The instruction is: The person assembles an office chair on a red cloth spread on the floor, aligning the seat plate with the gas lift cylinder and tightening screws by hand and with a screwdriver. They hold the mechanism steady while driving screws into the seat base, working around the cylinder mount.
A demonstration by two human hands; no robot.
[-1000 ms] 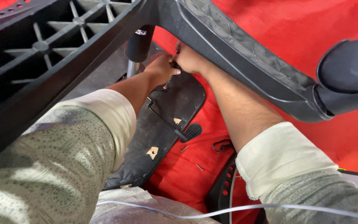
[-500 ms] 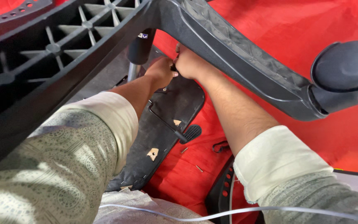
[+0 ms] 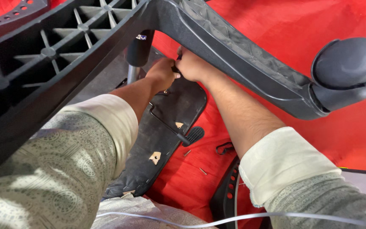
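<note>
An office chair lies upturned on a red cloth (image 3: 276, 38). Its black star base leg (image 3: 234, 46) crosses above my hands and ends in a black caster wheel (image 3: 346, 63). Under that leg, my left hand (image 3: 162, 74) and my right hand (image 3: 193, 65) meet, both with fingers closed on a small black part (image 3: 176, 68) at the seat underside (image 3: 178, 106). The leg hides much of that part. A thin black lever with a ribbed paddle end (image 3: 191, 135) runs below my left wrist. The gas cylinder column (image 3: 138, 51) stands just left of my left hand.
A ribbed black base leg (image 3: 43, 55) fills the upper left. Small screws (image 3: 203, 171) and a black clip (image 3: 224, 147) lie on the cloth by my right forearm. A perforated black plastic piece (image 3: 225, 195) and a white cable (image 3: 234, 218) are near the bottom edge.
Both hands stay together at the same spot under the leg. The view has shifted slightly, so the caster wheel shows more fully at the right.
</note>
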